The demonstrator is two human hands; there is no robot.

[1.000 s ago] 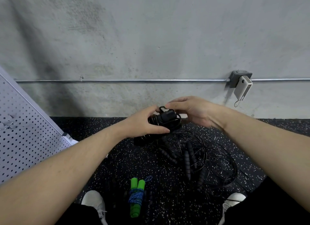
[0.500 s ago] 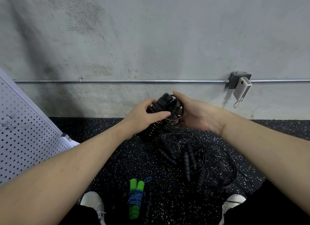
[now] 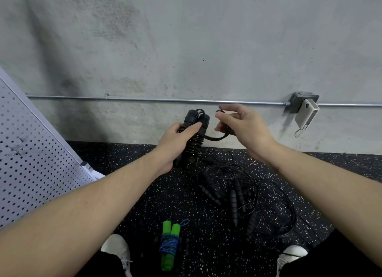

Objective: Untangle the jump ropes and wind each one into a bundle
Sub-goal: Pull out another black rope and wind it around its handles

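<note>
My left hand (image 3: 177,139) grips a black jump rope bundle (image 3: 195,132), its two handles upright and the cord wound round them. My right hand (image 3: 241,125) pinches the free end of that black cord (image 3: 217,138), which runs in a short curve from the bundle to my fingers. Below on the floor lies a tangle of black ropes (image 3: 237,196) with several foam handles and loose thin loops. A wound green-handled rope with blue cord (image 3: 170,244) lies near my feet.
A concrete wall with a metal conduit (image 3: 144,100) and an outlet box with a white charger (image 3: 306,111) stands ahead. A perforated white panel (image 3: 31,152) leans at the left. My white shoes (image 3: 116,247) sit on the speckled black floor (image 3: 128,152).
Both hands have lifted the black bundle higher and turned it upright. My right hand has come off the bundle and drawn the cord's end out to the right.
</note>
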